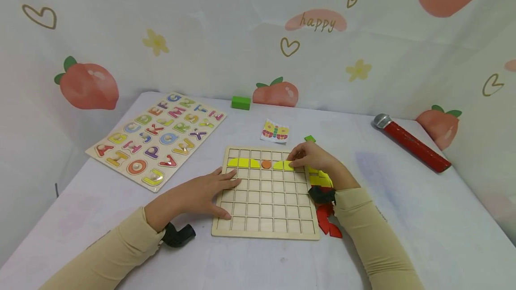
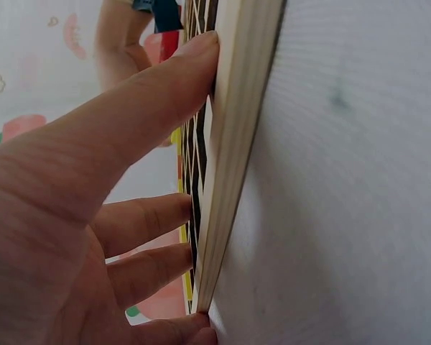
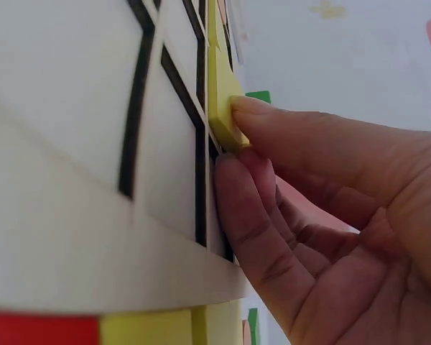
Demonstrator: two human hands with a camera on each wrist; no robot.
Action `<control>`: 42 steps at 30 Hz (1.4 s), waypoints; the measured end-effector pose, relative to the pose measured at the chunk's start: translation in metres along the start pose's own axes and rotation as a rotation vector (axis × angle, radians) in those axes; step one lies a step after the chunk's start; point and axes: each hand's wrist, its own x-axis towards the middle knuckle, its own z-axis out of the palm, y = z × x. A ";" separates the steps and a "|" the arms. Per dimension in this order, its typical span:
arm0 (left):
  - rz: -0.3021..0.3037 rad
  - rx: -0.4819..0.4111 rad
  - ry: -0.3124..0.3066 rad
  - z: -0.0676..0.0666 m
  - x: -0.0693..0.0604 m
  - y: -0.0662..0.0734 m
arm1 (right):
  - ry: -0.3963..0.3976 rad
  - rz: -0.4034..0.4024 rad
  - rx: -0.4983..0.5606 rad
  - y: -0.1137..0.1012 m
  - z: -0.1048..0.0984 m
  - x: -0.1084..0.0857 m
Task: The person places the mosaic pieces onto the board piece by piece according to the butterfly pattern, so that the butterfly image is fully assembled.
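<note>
A wooden grid board (image 1: 260,211) lies flat on the table. Across its second row from the top run several yellow tiles (image 1: 243,163) and one orange round tile (image 1: 266,164). My left hand (image 1: 197,194), fingers spread, rests on the board's left edge, as the left wrist view also shows. With thumb and finger, my right hand (image 1: 316,158) pinches a yellow tile (image 3: 224,97) at the right part of that row. In the right wrist view this tile sits slightly raised above the grid. Behind the board lies a small pattern card (image 1: 275,131) with a colourful butterfly-like design.
An alphabet puzzle board (image 1: 161,140) lies at the left, and a green block (image 1: 241,103) stands at the back. At the right is a red microphone (image 1: 415,144). Loose yellow pieces (image 1: 320,180) and red pieces (image 1: 328,223) lie along the grid board's right side, partly under the right wrist.
</note>
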 end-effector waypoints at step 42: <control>-0.007 -0.013 0.001 0.000 0.000 0.001 | 0.007 0.217 -0.129 0.064 -0.060 -0.034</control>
